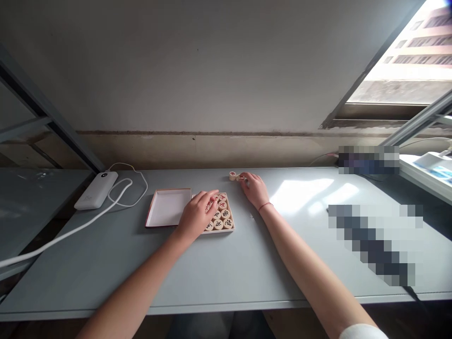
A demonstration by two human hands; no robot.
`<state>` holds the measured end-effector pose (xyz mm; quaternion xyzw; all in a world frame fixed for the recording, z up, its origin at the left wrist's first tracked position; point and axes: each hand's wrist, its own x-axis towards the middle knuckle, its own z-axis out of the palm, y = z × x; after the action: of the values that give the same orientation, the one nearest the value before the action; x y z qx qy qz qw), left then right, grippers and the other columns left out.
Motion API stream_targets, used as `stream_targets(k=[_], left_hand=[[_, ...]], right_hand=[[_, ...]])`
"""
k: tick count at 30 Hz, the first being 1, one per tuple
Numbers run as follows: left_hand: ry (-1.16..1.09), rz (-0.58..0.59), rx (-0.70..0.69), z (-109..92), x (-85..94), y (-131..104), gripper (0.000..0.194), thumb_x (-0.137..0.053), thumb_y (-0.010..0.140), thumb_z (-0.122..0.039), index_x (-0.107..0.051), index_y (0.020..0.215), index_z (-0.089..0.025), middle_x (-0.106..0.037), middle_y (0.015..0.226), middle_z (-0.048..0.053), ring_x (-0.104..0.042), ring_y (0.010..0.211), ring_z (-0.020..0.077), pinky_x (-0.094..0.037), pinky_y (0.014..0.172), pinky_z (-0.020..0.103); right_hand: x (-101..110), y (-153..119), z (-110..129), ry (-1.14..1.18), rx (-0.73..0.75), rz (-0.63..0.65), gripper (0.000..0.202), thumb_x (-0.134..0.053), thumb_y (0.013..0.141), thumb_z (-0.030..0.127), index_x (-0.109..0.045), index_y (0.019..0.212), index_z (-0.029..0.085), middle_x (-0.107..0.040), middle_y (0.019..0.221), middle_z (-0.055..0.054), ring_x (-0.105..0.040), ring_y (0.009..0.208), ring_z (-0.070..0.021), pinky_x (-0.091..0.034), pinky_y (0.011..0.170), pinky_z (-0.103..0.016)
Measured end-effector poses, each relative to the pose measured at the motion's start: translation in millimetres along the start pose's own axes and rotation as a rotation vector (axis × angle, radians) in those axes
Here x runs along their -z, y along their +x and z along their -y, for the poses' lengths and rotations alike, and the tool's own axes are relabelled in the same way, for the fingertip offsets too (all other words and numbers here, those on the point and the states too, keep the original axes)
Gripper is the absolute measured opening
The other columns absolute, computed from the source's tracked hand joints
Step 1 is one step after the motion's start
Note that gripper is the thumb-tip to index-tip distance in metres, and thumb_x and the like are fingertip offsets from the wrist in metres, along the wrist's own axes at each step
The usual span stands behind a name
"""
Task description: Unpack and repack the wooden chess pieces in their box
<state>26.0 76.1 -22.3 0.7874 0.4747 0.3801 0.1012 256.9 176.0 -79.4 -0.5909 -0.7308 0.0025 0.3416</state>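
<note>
Round wooden Chinese chess pieces (218,224) with red or black characters fill the shallow box (232,230) in rows. My left hand (196,213) hovers over the box's left part and hides some of the pieces there. Its thumb and index finger are apart, and pieces show between them. Beyond the box, near the back of the desk, my right hand (255,189) has its fingertips closed on a red-marked chess piece (241,178). Just left of that piece stands a small stack of chess pieces (232,175). The box's lid (168,207) lies upturned at the left, against the box.
A white power bank (96,190) with a white cable (84,225) sits at the left of the grey desk (226,273). Blurred dark objects lie at the right. A wall runs along the back, and metal frames stand at both sides.
</note>
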Motion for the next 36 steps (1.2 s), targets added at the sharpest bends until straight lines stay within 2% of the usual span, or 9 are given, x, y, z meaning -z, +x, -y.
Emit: stream_targets(k=[5, 13, 21, 27, 32, 36], left_hand=[[0.015, 0.006, 0.012, -2.4, 0.3, 1.0, 0.025, -0.046, 0.090, -0.019, -0.061, 0.111, -0.021, -0.067, 0.095, 0.004, -0.064, 0.081, 0.0153, -0.052, 0.077, 0.028], [0.025, 0.031, 0.040, -0.4, 0.4, 1.3, 0.026, -0.046, 0.090, -0.019, -0.062, 0.110, -0.022, -0.068, 0.095, 0.004, -0.063, 0.076, 0.0138, -0.051, 0.073, 0.027], [0.026, 0.042, 0.022, -1.6, 0.3, 1.9, 0.024, -0.046, 0.090, -0.022, -0.063, 0.107, -0.023, -0.068, 0.093, 0.003, -0.063, 0.077, 0.0151, -0.049, 0.072, 0.027], [0.166, 0.006, 0.025, 2.5, -1.3, 2.3, 0.020, -0.049, 0.088, -0.019, -0.066, 0.097, -0.023, -0.071, 0.092, 0.003, -0.064, 0.083, 0.0176, -0.042, 0.078, 0.031], [0.337, 0.004, 0.090, 8.4, -1.3, 1.3, 0.016, -0.053, 0.086, -0.022, -0.069, 0.084, -0.022, -0.069, 0.084, 0.005, -0.060, 0.081, 0.0210, -0.038, 0.074, 0.033], [0.461, 0.076, 0.160, 8.9, -1.9, 8.0, 0.025, -0.051, 0.087, -0.029, -0.070, 0.074, -0.020, -0.067, 0.078, 0.009, -0.057, 0.082, 0.0251, -0.037, 0.075, 0.037]], right_hand=[[-2.1, 2.8, 0.0, -0.019, -0.011, 0.021, 0.024, -0.046, 0.087, 0.023, -0.063, 0.104, 0.023, -0.070, 0.093, -0.007, -0.058, 0.085, -0.0245, -0.043, 0.075, -0.035], [-1.8, 4.7, -1.8, -0.033, -0.032, 0.034, 0.022, -0.047, 0.086, 0.025, -0.061, 0.103, 0.023, -0.070, 0.087, -0.006, -0.057, 0.084, -0.0237, -0.041, 0.072, -0.032], [-1.8, 4.0, -0.7, -0.038, -0.023, 0.033, 0.023, -0.047, 0.086, 0.023, -0.062, 0.103, 0.024, -0.070, 0.090, -0.006, -0.058, 0.085, -0.0228, -0.041, 0.074, -0.032], [1.0, 4.0, 2.2, -0.031, -0.032, 0.024, 0.023, -0.047, 0.085, 0.023, -0.062, 0.103, 0.023, -0.070, 0.089, -0.006, -0.058, 0.084, -0.0237, -0.043, 0.074, -0.034], [11.0, -7.4, 21.0, 0.019, -0.007, -0.055, 0.025, -0.044, 0.087, 0.026, -0.062, 0.104, 0.020, -0.068, 0.100, -0.010, -0.058, 0.088, -0.0251, -0.044, 0.075, -0.036], [20.0, -27.5, 52.6, 0.233, -0.029, 0.089, 0.025, -0.043, 0.089, 0.036, -0.058, 0.105, 0.023, -0.070, 0.084, -0.004, -0.059, 0.067, -0.0195, -0.044, 0.062, -0.031]])
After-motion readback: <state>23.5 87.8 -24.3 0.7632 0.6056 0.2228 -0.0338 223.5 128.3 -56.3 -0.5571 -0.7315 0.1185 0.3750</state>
